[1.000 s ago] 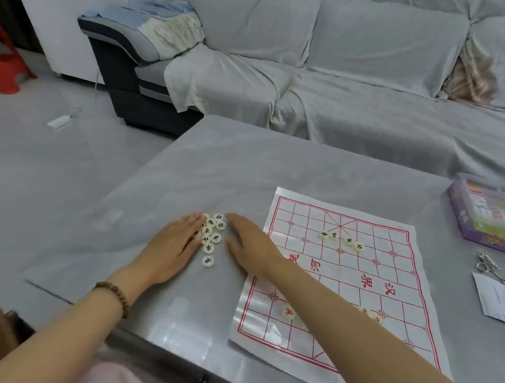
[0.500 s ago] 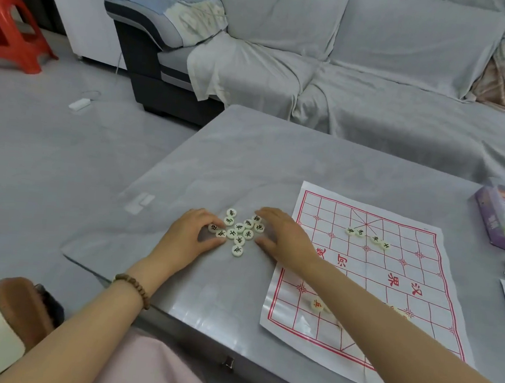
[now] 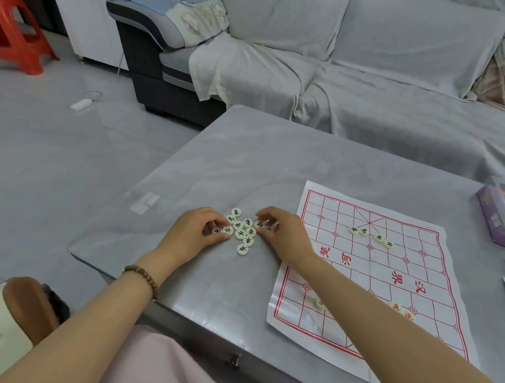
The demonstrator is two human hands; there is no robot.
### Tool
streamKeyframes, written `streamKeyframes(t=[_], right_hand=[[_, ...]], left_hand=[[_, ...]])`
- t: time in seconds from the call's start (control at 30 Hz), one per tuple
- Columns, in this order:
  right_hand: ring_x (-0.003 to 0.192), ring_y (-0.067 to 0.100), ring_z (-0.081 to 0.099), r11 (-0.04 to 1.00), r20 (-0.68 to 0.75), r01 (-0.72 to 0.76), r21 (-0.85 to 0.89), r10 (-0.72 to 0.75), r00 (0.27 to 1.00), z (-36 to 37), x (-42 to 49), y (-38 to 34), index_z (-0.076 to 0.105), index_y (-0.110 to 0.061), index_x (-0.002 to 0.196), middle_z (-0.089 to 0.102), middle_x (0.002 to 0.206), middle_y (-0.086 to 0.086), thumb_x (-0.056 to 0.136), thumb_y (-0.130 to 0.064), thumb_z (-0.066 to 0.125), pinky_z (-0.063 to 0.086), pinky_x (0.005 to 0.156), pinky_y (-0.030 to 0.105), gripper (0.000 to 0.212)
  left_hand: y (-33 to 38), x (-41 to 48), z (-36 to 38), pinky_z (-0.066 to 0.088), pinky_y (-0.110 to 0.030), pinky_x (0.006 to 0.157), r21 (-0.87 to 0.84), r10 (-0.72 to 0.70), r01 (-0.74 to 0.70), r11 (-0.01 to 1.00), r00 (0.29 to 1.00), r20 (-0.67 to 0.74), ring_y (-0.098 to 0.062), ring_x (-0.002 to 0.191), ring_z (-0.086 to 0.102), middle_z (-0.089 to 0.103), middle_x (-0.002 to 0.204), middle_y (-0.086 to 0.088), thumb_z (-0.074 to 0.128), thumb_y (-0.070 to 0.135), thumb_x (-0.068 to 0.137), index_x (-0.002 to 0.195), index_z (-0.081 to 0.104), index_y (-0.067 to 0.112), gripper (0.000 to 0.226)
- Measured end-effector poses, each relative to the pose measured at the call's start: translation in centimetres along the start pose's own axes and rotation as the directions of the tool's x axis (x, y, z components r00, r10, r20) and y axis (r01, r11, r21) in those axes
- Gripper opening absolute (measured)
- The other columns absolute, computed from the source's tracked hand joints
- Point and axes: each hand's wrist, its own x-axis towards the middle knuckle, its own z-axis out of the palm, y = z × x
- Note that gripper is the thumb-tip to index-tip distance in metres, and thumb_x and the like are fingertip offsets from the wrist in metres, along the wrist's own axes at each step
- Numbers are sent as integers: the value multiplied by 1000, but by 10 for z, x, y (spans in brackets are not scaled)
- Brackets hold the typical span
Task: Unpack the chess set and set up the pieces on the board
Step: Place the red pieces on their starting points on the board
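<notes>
Cream discs [image 3: 239,234] in curled L+R fingers [image 3: 210,225]

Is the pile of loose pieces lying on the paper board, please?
No, the pile of loose pieces lies on the bare grey table, left of the board, between the left hand and the right hand.

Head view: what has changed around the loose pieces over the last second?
Both hands lay flat beside the loose pieces; now the left hand and right hand have curled their fingers onto pieces at the pile's edges. The four pieces on the board and the purple box stayed put.
</notes>
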Motion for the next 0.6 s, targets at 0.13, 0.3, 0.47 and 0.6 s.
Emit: streamKeyframes(t=[0.13, 0.3, 0.47, 0.6], right_hand=[[83, 6, 56, 999, -8, 32, 9, -32, 999, -17, -8, 2, 66, -18, 106, 67, 97, -6, 82, -12, 67, 43, 76, 16, 24], [74, 6, 56, 998, -77, -44, -43, 41, 996, -67, -29, 34, 68, -21, 103, 64, 90, -9, 84, -19, 67, 43, 67, 9, 19], [75, 8, 55, 970, -140, -203, -136, 184, 973, -122, -59, 90, 69, -22, 105, 64, 94, -6, 85, -19, 66, 40, 64, 8, 20], [74, 7, 54, 946, -135, -250, -206, 225, 965, -144, -74, 123, 68, -27, 104, 65, 98, -7, 86, -21, 65, 40, 66, 12, 19]], left_hand=[[5, 6, -6, 43, -13, 67, -67, -27, 20, 998, 994, -107, -8, 71, 54, 61, 81, 8, 76, 28, 76, 92, 71, 22, 18], [48, 28, 10, 44, -14, 66, -159, 9, -23, 987, 996, -90, -8, 69, 52, 58, 80, 13, 75, 22, 77, 90, 69, 26, 14], [108, 55, 72, 43, -8, 67, -123, 107, -101, 987, 993, 42, -2, 74, 53, 60, 87, 13, 70, 28, 80, 102, 69, 21, 23], [145, 72, 120, 45, -16, 78, -51, 167, -160, 986, 965, 202, -5, 82, 52, 62, 100, 5, 66, 30, 84, 111, 66, 20, 28]])
